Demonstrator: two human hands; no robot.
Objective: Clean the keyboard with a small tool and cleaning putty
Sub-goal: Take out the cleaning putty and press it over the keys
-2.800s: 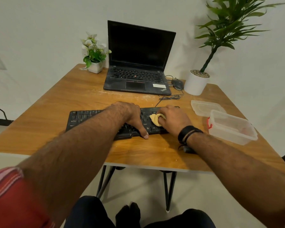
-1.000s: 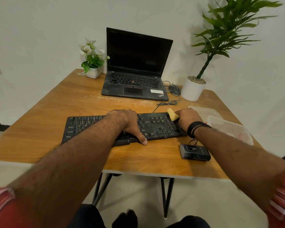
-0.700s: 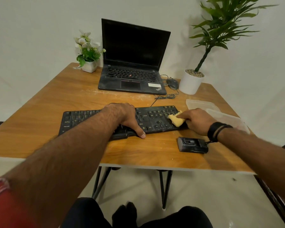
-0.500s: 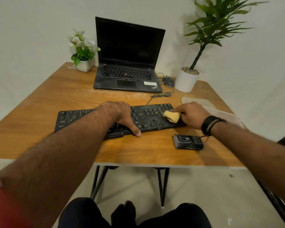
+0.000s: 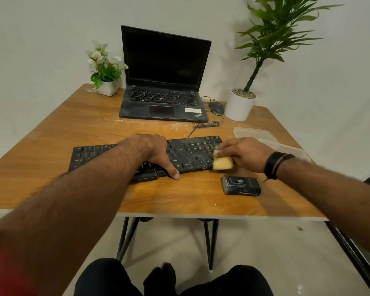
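Note:
A black keyboard (image 5: 186,152) lies across the middle of the wooden table (image 5: 51,137). My left hand (image 5: 156,152) rests flat on its centre keys, thumb reaching the front edge. My right hand (image 5: 244,153) grips a lump of yellow cleaning putty (image 5: 222,163) and presses it on the keyboard's near right corner. The hand is slightly blurred. A small black tool (image 5: 241,185) lies on the table just in front of my right wrist.
An open black laptop (image 5: 165,80) stands behind the keyboard, with a mouse (image 5: 216,107) and cable beside it. A flower pot (image 5: 107,86) stands back left, a potted plant (image 5: 240,105) back right. A clear plastic box (image 5: 286,149) and its lid (image 5: 252,132) sit at the right edge.
My right hand has carried the putty from the keyboard's far right corner down across the right-hand keys to its near right corner. My left hand has stayed on the keyboard.

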